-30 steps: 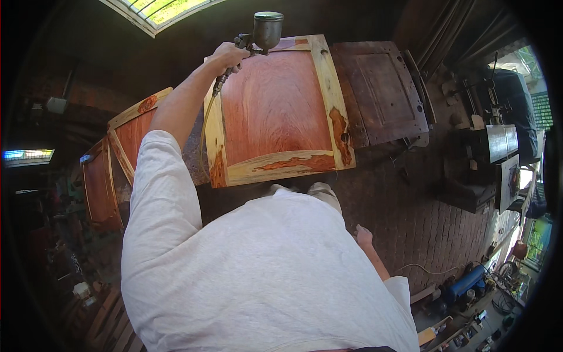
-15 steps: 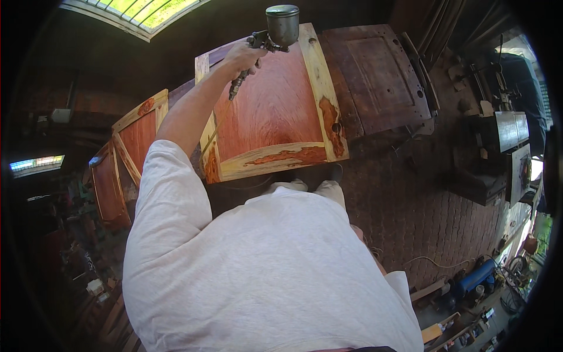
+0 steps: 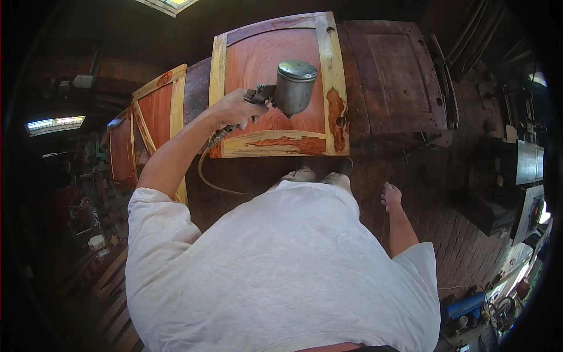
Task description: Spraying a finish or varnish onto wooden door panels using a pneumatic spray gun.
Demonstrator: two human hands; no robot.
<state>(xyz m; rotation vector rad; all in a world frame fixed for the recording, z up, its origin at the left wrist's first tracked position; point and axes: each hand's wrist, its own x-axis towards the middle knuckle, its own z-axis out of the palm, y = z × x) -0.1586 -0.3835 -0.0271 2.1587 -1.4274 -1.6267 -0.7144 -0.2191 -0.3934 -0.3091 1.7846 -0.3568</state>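
Observation:
My left hand [image 3: 233,110] is closed round the handle of a spray gun [image 3: 261,95] with a round metal paint cup [image 3: 296,88] on it. The gun is held over the lower part of a wooden door panel [image 3: 246,64]. This panel has a reddish grained centre and a pale yellow frame with dark knots and streaks. From the gun's lower end a thin hose [image 3: 206,176] curves down towards my body. My right hand [image 3: 392,196] hangs beside me over the brick floor, its fingers curled in and nothing visible in them.
Right of the panel lies a dark brown door [image 3: 402,76] with a recessed centre. More red-and-yellow panels [image 3: 155,117] stand to the left. Machinery with a metal top [image 3: 529,161] is at the far right, and a blue tank [image 3: 466,307] at lower right on the brick floor [image 3: 434,223].
My left hand has brought the spray gun down and to the right, lower over the panel. My right hand has come into sight on the right. The whole view has shifted somewhat.

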